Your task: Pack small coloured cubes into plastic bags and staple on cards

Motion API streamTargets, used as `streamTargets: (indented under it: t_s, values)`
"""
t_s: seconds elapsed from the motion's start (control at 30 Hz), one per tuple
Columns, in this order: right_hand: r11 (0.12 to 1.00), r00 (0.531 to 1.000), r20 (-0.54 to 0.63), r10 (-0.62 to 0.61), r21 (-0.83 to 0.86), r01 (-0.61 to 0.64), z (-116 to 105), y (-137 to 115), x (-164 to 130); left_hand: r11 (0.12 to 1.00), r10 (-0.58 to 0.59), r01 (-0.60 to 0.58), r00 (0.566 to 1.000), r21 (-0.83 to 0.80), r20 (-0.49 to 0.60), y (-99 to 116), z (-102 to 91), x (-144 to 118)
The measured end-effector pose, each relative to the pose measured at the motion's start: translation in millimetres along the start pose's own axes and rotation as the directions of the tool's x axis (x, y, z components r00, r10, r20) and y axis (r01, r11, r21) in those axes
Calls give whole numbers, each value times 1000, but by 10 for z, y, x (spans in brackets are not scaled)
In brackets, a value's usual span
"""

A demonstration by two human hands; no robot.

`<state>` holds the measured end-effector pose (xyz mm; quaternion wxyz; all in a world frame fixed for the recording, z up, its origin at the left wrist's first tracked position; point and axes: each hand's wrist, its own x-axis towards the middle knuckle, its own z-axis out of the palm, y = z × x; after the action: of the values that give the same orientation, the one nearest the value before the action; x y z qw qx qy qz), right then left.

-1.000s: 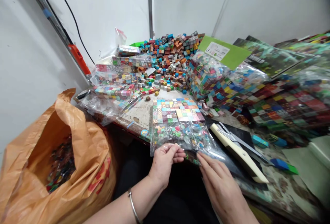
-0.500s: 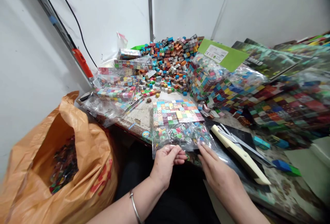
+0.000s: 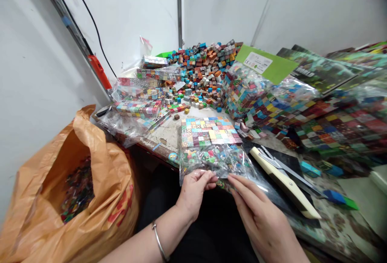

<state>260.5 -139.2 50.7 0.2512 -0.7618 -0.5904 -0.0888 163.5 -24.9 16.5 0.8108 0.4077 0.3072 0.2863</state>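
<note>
A clear plastic bag (image 3: 193, 162) lies at the table's front edge. Its far half covers a flat slab of colourful printed cubes (image 3: 208, 130), and small mixed plastic pieces (image 3: 219, 155) fill the near half. My left hand (image 3: 195, 190) pinches the bag's near edge between thumb and bent fingers. At the same edge, a little to the right, my right hand (image 3: 252, 198) grips the film, fingers straight and pressed together, the thumb mostly hidden beneath. Right of the bag rest scissors (image 3: 279, 166) and a cream-handled tool (image 3: 284, 182) on a black sheet.
Loose cubes (image 3: 199, 69) are heaped at the back against the wall. Bagged cubes (image 3: 139, 107) lie at left, and more bagged blocks (image 3: 272, 105) under a green card (image 3: 266, 63) at right. An orange sack (image 3: 111, 174) with small pieces inside stands left of the table.
My right hand has slid slightly left along the bag's near edge, closer to my left hand. My left hand keeps its pinch. The view has shifted a little.
</note>
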Motion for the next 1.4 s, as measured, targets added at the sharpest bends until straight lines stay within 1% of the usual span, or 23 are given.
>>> streamTargets:
  t_s: [0.07,0.1,0.17,0.27,0.33,0.43,0.5,0.67,0.73,0.83,0.9,1.03,1.13,1.2,1.23,1.27,1.3,1.33,1.37,1.4]
  values:
    - [996,993,-79,-82,-36,79,-39,-65,35,1000,9,-9,1000,9,0,13,-3,-3]
    - [991,988,-103,-114,-82,106,-30,-83,64,1000,9,-9,1000,14,-3,21,-4,-4]
    - [976,984,-105,-142,-180,121,48,-75,134,1000,3,-3,1000,22,3,37,-6,-6]
    - [965,991,-60,-119,-243,101,200,10,237,1000,2,-3,999,22,32,61,-17,-3]
    - [960,989,-11,-147,-242,140,238,68,300,999,13,-15,999,43,33,70,-27,3]
    - [945,976,81,-204,-244,218,184,110,392,997,26,-26,1000,77,-6,69,-36,6]
    - [935,967,119,-224,-254,247,130,111,445,999,3,-1,1000,54,-26,62,-34,-1]
    - [935,968,146,-204,-265,237,85,89,505,988,-134,135,991,-74,8,54,-28,-35]
    - [937,967,156,-199,-259,235,82,88,505,984,-157,158,987,-86,9,57,-34,-40]
    - [941,967,171,-191,-249,230,81,106,483,984,-167,166,986,-59,-9,65,-43,-35]
    - [943,967,159,-198,-237,232,96,124,451,987,-159,158,987,-31,-27,66,-42,-28]
    - [947,966,96,-240,-195,254,114,136,360,993,-120,120,992,11,-51,50,-27,-24]
    - [954,966,-18,-257,-166,251,-14,166,283,996,-88,89,995,24,-47,38,-23,-29]
    - [969,976,-116,-187,-185,163,-176,268,223,997,-73,75,996,34,-44,39,-25,-28]
    - [972,982,-147,-116,-218,82,-262,354,188,997,-71,72,996,38,-46,43,-27,-27]
    - [962,985,-171,-19,-271,-28,-339,462,151,996,-71,73,996,42,-48,47,-29,-24]
    - [931,983,-165,86,-339,-138,-399,585,111,996,-72,74,996,45,-49,53,-31,-22]
    - [878,969,-150,196,-414,-241,-438,715,71,996,-74,76,996,47,-51,58,-33,-20]
    - [820,947,-116,298,-478,-316,-452,842,33,996,-75,77,996,49,-52,63,-33,-19]
    - [777,924,-58,378,-523,-351,-445,958,-2,995,-77,80,996,52,-54,67,-33,-19]
